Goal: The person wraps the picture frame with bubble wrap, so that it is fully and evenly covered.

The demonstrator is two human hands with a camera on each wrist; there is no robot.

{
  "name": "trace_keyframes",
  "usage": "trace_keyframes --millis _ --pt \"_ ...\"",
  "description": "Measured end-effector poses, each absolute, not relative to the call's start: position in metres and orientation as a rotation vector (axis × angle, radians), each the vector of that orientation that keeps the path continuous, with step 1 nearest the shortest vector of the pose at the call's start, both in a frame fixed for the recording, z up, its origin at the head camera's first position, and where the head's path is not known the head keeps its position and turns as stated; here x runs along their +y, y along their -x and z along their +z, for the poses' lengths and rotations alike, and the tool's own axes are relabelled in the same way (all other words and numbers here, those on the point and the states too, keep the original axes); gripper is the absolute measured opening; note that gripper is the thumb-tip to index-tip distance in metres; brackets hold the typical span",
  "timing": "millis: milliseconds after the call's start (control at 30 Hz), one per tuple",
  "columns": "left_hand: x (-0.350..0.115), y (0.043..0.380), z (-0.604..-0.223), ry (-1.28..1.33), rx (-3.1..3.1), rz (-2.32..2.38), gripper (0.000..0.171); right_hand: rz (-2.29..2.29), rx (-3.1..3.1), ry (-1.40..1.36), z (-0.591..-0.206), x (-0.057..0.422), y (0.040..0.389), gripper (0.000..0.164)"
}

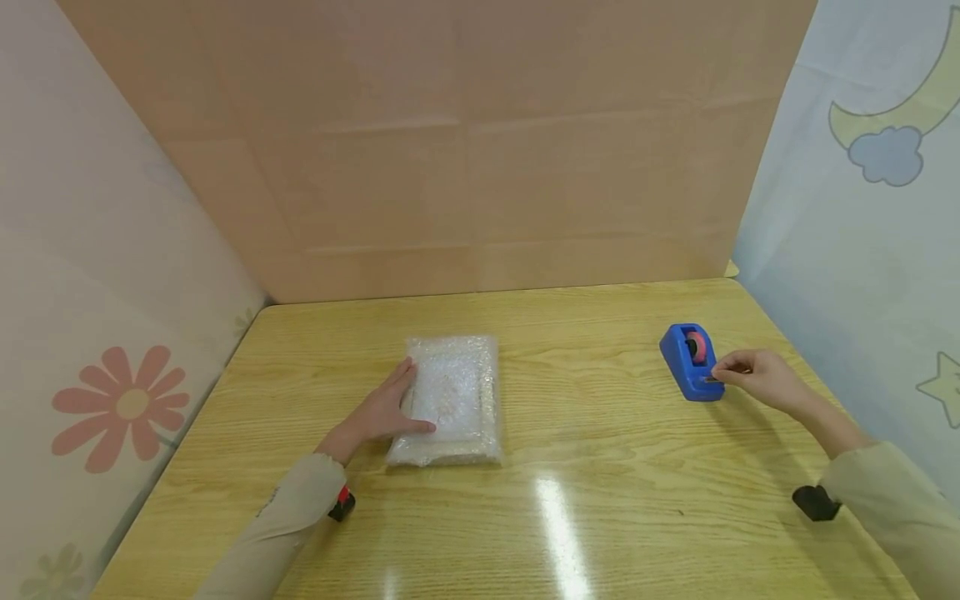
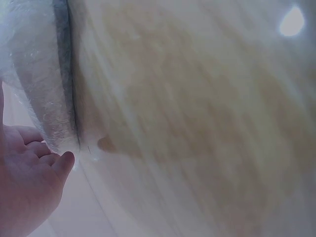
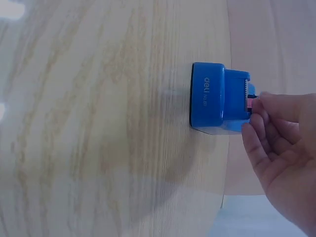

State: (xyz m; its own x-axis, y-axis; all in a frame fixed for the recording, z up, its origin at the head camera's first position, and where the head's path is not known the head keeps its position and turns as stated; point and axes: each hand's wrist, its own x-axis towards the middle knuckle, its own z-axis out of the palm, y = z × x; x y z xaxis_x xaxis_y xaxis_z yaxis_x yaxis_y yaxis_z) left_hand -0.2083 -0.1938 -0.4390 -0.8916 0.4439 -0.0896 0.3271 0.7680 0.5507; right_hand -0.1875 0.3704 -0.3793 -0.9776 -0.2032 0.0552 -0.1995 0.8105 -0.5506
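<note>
A flat, framed-looking item in bubble wrap (image 1: 450,400) lies on the table left of centre. My left hand (image 1: 386,408) rests on its left side, thumb stretched over the near part and fingers along the edge; in the left wrist view the hand (image 2: 34,173) is at the wrap's corner. Over to the right stands a blue tape dispenser (image 1: 686,362) with a pinkish tape roll (image 1: 697,346). At its toothed cutter, my right hand (image 1: 761,379) pinches the tape end between thumb and forefinger. The right wrist view shows the fingers close beside the blade (image 3: 246,94).
Wood-grain table (image 1: 585,433) spreads under everything, with a bright glare patch near its front. A tan sheet (image 1: 465,167) hangs behind it, and patterned cloth walls (image 1: 127,250) stand at both sides.
</note>
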Motion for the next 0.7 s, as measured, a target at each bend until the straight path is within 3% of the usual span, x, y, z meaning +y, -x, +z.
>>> trace_keyframes --millis 333,700 --pt "-0.193 0.209 -0.44 -0.611 2.74 0.807 0.114 -0.996 2.954 0.222 -0.38 0.374 0.175 0.026" --pt "-0.194 0.208 -0.44 -0.594 2.723 0.839 0.114 -1.068 2.916 0.1 -0.383 0.369 0.138 0.03"
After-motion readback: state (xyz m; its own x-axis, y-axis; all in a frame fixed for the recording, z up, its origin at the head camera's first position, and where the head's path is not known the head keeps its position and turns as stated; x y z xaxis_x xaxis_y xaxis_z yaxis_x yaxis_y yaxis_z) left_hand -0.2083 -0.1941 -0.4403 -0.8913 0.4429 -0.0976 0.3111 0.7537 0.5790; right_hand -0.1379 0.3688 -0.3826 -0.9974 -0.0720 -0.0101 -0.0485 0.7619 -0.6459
